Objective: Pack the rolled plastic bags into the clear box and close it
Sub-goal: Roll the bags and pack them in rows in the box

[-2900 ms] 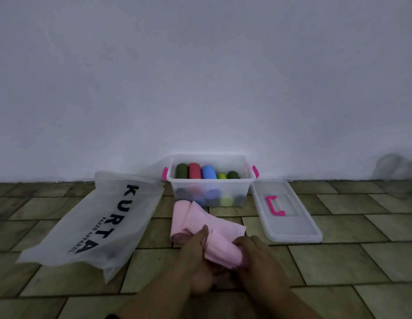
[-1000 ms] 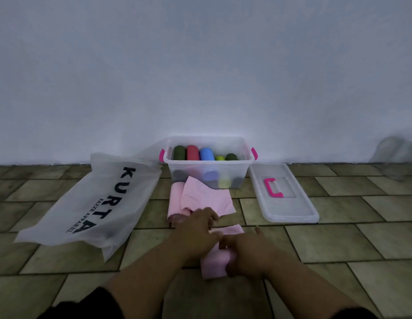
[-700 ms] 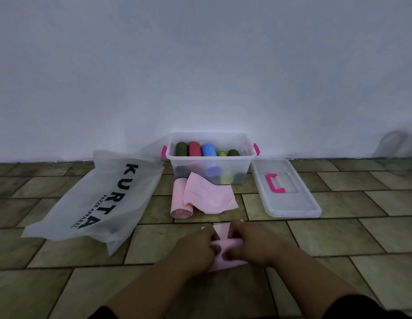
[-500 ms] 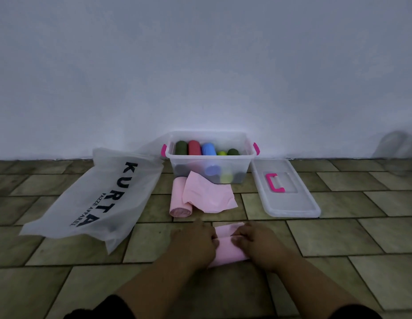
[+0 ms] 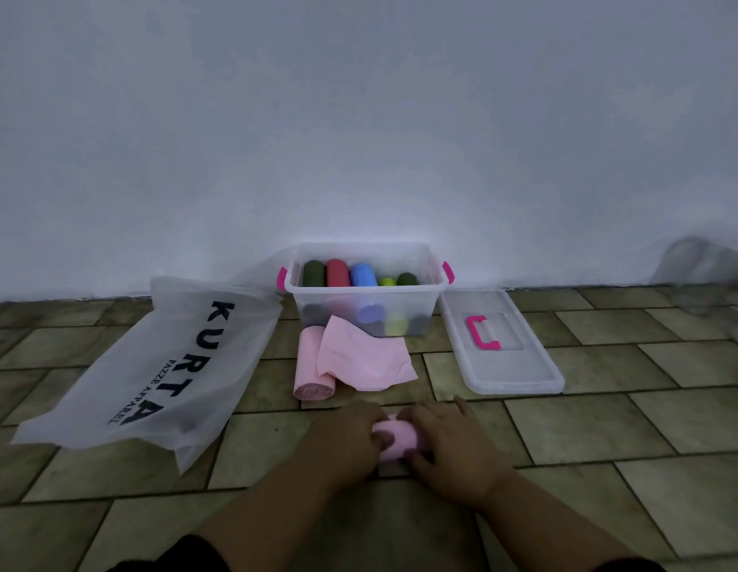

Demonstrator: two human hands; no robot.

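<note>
A small pink bag roll [image 5: 398, 439] lies on the floor tiles between my hands. My left hand [image 5: 348, 433] presses its left end and my right hand [image 5: 445, 441] covers its right end, fingers curled over it. Beyond them a bigger pink roll [image 5: 313, 363] lies with a loose pink sheet [image 5: 365, 357] unrolled from it. The clear box [image 5: 365, 293] stands open against the wall, holding green, red, blue, yellow-green and dark green rolls. Its clear lid [image 5: 501, 348] with a pink handle lies flat to its right.
A large translucent bag [image 5: 152, 369] printed KURTA lies on the floor to the left. A white wall rises right behind the box. A crumpled clear plastic piece [image 5: 705, 262] sits at the far right by the wall.
The flat pink piece under my hands has been rolled up into a short tight roll. Both hands stayed close together on it and shifted slightly forward.
</note>
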